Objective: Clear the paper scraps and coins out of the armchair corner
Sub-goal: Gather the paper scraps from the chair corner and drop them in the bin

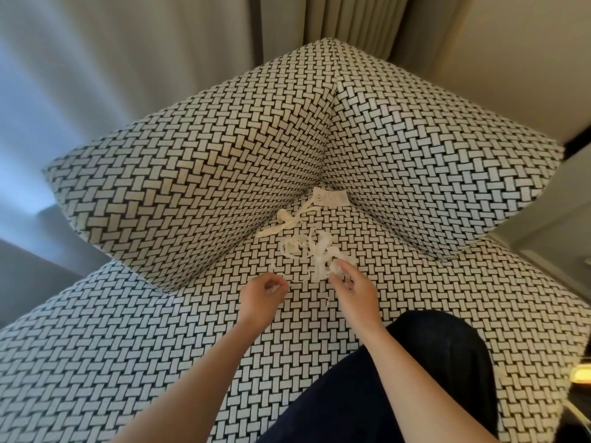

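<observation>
Pale grey curtains (128, 75) hang behind the armchair, with a beige wall (511, 59) at right. A warm lamp glow (580, 374) shows at the right edge.

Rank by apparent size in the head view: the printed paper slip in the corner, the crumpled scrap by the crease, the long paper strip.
1. Long paper strip, longest.
2. Printed paper slip.
3. Crumpled scrap, smallest.
All lie at similar distance, so the order looks reliable.
</observation>
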The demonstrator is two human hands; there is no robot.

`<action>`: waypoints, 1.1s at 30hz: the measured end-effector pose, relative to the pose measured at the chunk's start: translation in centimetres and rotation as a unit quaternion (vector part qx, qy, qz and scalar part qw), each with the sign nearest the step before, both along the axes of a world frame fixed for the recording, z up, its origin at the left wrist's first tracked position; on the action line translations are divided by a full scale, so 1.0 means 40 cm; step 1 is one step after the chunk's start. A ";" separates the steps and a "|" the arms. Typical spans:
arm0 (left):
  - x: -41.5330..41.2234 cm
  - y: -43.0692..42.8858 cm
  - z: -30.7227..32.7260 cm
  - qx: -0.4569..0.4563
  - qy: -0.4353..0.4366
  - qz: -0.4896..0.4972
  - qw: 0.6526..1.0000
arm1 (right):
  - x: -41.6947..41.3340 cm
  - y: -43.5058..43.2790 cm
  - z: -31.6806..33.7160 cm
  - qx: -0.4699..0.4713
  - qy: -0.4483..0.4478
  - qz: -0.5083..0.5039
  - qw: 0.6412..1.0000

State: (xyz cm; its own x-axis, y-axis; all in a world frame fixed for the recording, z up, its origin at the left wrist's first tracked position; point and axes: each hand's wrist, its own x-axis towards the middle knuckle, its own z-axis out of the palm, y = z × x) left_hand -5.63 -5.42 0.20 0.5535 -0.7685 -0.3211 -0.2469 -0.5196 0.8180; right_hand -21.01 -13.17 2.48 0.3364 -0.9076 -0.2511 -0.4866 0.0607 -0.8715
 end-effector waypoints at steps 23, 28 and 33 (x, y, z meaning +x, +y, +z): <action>-0.061 -0.251 0.047 0.134 -0.317 -0.380 0.859 | -0.066 -0.017 0.065 0.023 -0.169 -0.237 0.956; -0.026 -0.229 0.066 0.074 -0.270 -0.325 0.903 | -0.070 -0.012 0.068 0.045 -0.166 -0.221 0.960; -0.009 -0.236 0.145 0.010 -0.220 -0.311 0.925 | -0.084 -0.017 0.093 0.090 -0.199 -0.228 0.949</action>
State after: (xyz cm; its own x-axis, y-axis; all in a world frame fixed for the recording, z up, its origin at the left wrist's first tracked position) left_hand -5.98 -14.86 5.98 0.0867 -0.9785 -0.1869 -0.8093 -0.1786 0.5595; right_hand -24.39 -13.83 6.22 0.0189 -0.9357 -0.3524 -0.0089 0.3523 -0.9359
